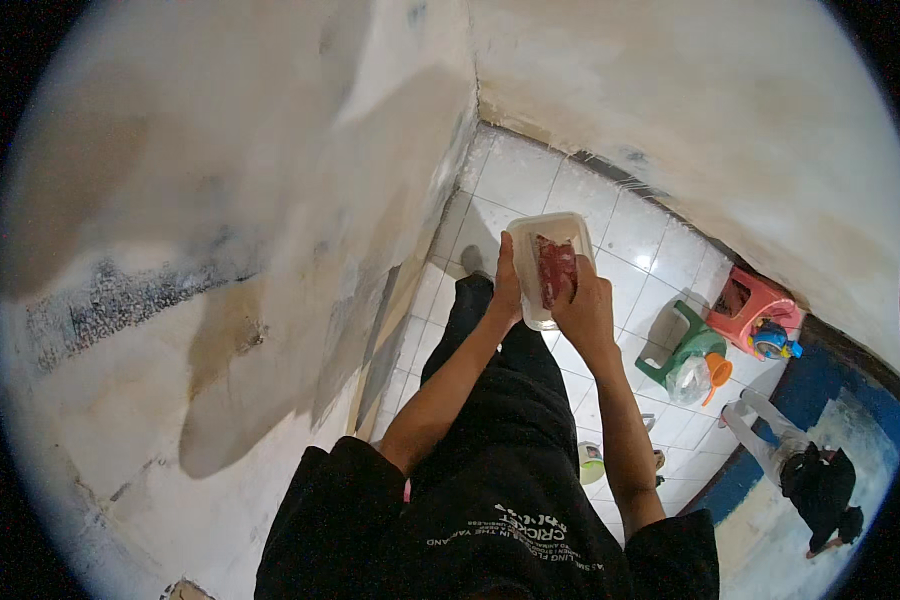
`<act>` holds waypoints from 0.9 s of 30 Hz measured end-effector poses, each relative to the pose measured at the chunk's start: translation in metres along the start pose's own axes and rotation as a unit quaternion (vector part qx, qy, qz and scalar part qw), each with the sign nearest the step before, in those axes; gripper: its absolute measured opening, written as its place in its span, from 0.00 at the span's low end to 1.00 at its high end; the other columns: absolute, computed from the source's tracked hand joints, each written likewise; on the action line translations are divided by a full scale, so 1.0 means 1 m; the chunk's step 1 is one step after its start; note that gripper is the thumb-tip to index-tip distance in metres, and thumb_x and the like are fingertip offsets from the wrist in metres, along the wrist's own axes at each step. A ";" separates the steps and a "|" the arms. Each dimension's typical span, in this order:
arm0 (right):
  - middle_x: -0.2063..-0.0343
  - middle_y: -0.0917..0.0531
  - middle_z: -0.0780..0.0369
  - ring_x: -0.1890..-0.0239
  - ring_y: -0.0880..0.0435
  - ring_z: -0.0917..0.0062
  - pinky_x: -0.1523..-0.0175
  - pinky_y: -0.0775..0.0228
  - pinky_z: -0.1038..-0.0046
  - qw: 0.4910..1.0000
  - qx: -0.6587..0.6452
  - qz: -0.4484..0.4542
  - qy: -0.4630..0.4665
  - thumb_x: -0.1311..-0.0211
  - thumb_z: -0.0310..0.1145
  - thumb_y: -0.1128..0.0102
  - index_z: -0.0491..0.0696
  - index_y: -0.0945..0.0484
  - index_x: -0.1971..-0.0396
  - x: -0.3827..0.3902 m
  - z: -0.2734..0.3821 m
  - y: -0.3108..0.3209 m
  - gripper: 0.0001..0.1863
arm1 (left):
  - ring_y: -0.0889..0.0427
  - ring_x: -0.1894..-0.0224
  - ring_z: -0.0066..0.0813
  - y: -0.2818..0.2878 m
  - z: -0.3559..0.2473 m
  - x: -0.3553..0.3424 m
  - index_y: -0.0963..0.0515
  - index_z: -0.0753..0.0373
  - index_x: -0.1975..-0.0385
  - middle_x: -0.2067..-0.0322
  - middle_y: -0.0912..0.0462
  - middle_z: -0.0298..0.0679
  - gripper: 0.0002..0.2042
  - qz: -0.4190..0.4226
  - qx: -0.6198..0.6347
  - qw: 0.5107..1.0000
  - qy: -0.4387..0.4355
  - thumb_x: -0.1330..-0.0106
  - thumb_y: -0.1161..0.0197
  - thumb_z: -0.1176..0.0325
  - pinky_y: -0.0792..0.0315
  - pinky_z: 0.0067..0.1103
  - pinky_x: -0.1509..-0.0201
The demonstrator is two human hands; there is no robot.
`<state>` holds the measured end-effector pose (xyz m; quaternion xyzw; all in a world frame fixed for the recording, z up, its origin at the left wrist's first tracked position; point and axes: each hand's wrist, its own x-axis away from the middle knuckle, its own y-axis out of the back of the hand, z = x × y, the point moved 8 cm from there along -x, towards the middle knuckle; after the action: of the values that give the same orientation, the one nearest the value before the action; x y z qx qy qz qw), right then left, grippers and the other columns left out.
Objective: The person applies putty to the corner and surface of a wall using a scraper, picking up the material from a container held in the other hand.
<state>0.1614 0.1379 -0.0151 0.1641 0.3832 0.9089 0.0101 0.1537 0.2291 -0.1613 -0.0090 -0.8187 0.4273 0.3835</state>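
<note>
In front of my body is a whitish rectangular plastic container (530, 308), tilted a little and raised above the tiled floor. My left hand (507, 287) grips its left side, fingers along the outer wall. Inside lies a red piece with whitish streaks (556, 266); whether it is meat or something else I cannot make out. My right hand (584, 308) reaches over the container's right side, thumb and fingers closed on the lower right part of the red piece. The fingertips are partly hidden behind the hand.
A stained wall (300, 250) rises close on my left. To the right stand a green plastic stool (682, 345) with a clear bag (687, 381) and orange dipper (718, 370), and a red stool (742, 306). Another person (820, 485) is at the far right. A pale green tub (591, 464) sits below my right forearm.
</note>
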 end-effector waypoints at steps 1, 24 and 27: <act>0.76 0.20 0.45 0.72 0.20 0.49 0.69 0.28 0.59 1.000 -0.007 0.010 0.012 0.47 0.21 0.49 0.38 0.29 0.66 0.001 -0.001 -0.005 0.08 | 0.24 0.51 0.37 0.012 0.008 -0.003 0.33 0.61 0.45 0.52 0.25 0.43 0.37 0.000 0.028 0.999 0.015 0.36 0.62 0.32 0.28 0.32 0.46; 0.74 0.18 0.50 0.71 0.17 0.60 0.67 0.27 0.64 0.988 -0.136 0.021 0.067 0.47 0.19 0.50 0.37 0.30 0.61 -0.002 -0.068 -0.077 0.11 | 0.27 0.47 0.40 0.097 0.021 -0.011 0.37 0.61 0.43 0.47 0.29 0.45 0.37 -0.004 0.043 0.991 -0.125 0.36 0.62 0.33 0.31 0.33 0.43; 0.67 0.18 0.54 0.69 0.18 0.71 0.67 0.26 0.74 0.944 -0.319 0.082 -0.011 0.44 0.25 0.47 0.38 0.29 0.57 -0.011 -0.106 -0.088 0.14 | 0.28 0.46 0.40 0.122 0.015 -0.012 0.37 0.61 0.42 0.46 0.30 0.45 0.37 -0.053 0.008 0.985 -0.166 0.36 0.62 0.33 0.33 0.33 0.40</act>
<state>0.1295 0.1254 -0.1492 0.1933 0.0586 0.9793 -0.0085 0.1144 0.2920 -0.2604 0.1083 -0.8670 0.4084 0.2641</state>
